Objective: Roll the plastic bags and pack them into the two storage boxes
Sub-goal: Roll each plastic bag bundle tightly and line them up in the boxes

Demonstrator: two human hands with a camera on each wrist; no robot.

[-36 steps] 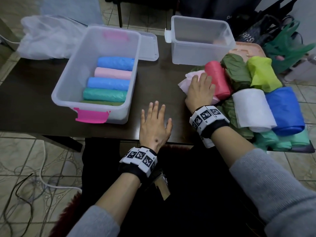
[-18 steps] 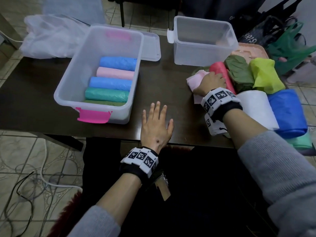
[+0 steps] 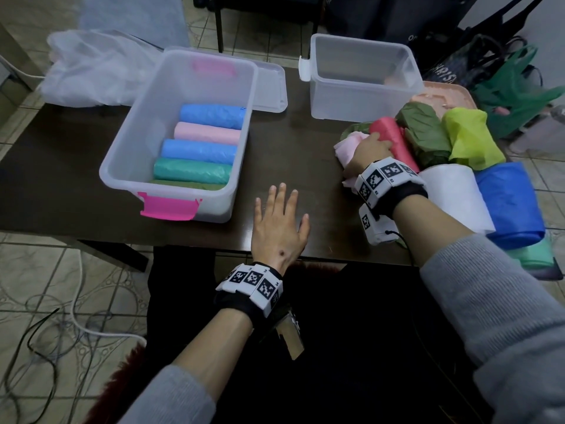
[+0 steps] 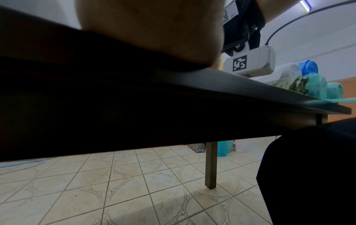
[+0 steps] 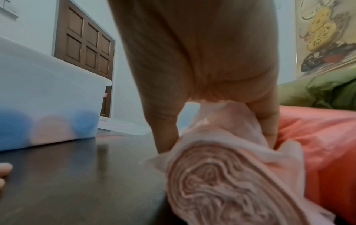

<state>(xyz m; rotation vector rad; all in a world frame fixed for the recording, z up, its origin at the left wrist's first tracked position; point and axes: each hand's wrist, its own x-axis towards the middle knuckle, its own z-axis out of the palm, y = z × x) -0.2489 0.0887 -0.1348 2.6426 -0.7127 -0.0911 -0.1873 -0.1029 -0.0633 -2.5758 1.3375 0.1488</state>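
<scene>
From the head camera, a dark worktop [image 3: 290,154] carries two clear storage boxes. The left box [image 3: 128,166], with pink latches, holds a neat row of rolled bags [image 3: 198,148], packed side by side, probably to save room. The right box [image 3: 363,87] looks empty. The left hand [image 3: 279,224] lies flat and released on the worktop, fingers spread. The right hand [image 3: 367,156] closes around a pale pink rolled bag [image 3: 350,146] at the edge of a pile of coloured rolls [image 3: 477,179].

The left wrist camera shows mostly the worktop's dark edge and tiled floor.

The right wrist camera shows fingers [image 5: 267,121] clamped round the pink roll [image 5: 231,175], likely to stop it unwinding, touching a red roll [image 5: 318,129].
</scene>
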